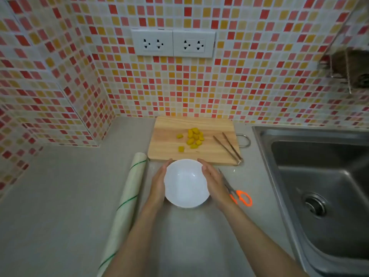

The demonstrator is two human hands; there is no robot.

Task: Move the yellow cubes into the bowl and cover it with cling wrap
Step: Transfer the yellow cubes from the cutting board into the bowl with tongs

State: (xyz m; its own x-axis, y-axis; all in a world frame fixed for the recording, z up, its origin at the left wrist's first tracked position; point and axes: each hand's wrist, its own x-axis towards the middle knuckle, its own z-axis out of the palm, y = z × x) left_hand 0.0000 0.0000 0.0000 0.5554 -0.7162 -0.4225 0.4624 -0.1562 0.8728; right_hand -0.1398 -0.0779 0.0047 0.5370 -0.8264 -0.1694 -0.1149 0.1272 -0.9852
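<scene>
An empty white bowl (186, 184) sits on the grey counter just in front of a wooden cutting board (169, 142). My left hand (158, 183) cups the bowl's left side and my right hand (213, 180) cups its right side, palms against the rim. Several yellow cubes (193, 137) lie in a loose pile on the middle of the board. A long roll of cling wrap (125, 204) with green stripes lies on the counter to the left of the bowl.
Wooden tongs (228, 147) rest on the board's right part. Orange-handled scissors (238, 194) lie right of my right hand. A steel sink (319, 188) fills the right side. Tiled walls with sockets (173, 44) stand behind and to the left.
</scene>
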